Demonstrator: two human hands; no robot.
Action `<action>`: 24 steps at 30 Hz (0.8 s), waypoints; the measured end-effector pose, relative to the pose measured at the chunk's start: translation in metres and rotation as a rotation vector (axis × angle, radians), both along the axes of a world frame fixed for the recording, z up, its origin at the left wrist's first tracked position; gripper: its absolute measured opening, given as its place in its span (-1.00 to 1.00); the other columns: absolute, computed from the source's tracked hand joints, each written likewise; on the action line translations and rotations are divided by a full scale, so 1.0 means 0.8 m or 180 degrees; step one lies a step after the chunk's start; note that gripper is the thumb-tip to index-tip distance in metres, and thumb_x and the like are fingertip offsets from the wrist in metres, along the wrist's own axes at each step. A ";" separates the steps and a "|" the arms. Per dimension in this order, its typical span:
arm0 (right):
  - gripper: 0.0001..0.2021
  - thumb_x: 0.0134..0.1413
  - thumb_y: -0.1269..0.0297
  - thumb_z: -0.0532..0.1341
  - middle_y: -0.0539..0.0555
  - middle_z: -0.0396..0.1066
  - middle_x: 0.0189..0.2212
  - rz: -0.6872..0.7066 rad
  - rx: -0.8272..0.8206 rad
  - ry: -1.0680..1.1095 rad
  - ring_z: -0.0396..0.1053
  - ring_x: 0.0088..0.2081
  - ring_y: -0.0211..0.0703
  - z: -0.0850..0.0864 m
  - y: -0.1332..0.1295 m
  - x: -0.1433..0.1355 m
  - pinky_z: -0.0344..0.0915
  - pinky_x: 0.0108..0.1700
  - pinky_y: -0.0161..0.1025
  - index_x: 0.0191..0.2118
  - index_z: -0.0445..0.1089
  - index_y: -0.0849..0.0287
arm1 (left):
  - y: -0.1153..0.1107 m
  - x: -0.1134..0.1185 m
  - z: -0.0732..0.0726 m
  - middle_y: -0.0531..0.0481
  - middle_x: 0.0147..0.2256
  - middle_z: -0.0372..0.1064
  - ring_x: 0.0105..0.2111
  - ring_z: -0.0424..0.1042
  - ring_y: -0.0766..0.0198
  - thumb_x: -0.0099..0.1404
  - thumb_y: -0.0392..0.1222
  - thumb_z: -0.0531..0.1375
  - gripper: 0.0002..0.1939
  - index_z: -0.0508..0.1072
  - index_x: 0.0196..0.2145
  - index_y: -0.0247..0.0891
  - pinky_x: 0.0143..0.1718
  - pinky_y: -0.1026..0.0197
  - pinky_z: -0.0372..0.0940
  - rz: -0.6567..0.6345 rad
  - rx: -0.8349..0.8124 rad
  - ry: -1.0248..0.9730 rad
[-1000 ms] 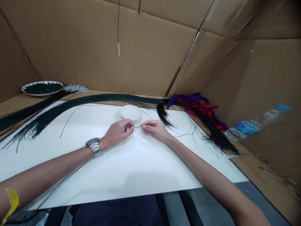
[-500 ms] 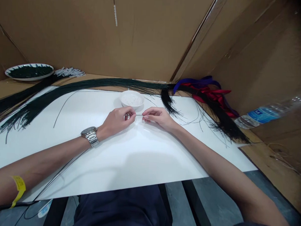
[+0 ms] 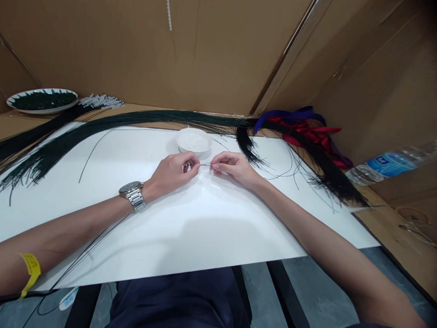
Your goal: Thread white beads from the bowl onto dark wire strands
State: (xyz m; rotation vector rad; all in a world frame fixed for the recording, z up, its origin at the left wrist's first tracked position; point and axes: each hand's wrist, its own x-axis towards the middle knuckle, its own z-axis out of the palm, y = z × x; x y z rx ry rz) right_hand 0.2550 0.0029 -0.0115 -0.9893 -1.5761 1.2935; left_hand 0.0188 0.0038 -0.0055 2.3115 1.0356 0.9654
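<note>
Pinched between the fingertips of my left hand [image 3: 177,171] is a thin dark strand [image 3: 205,165]. It runs level across a small gap to my right hand [image 3: 236,168], whose thumb and forefinger also close on it. Any small piece on the strand is too fine to make out. Just behind the hands stands a white bowl [image 3: 181,146] holding small white bits that look like beads. Dark strands also run under my left forearm towards the table's front edge.
A long bundle of dark green strands [image 3: 144,116] arcs across the back of the white board [image 3: 216,231]. Back left are a plate [image 3: 12,106] and white-tipped strands [image 3: 102,101]. Red ribbon [image 3: 312,134], purple ribbon [image 3: 288,114] and a bottle [image 3: 390,164] lie at right.
The view has shifted slightly, so everything sits a little higher and further right. Both hands keep their pinch on the strand, with almost no movement between them.
</note>
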 end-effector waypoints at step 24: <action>-0.79 -0.11 0.18 0.48 0.01 0.50 -0.46 -0.0043 -0.0034 -0.0024 0.34 -0.46 -0.28 -0.005 0.002 0.004 0.28 -0.36 -0.25 -0.31 0.60 0.15 | 0.000 0.001 0.001 0.10 -0.39 0.47 -0.43 0.37 0.35 0.32 -0.20 0.15 -0.89 0.48 -0.31 -0.20 -0.39 0.29 0.22 -0.0011 -0.0007 0.0061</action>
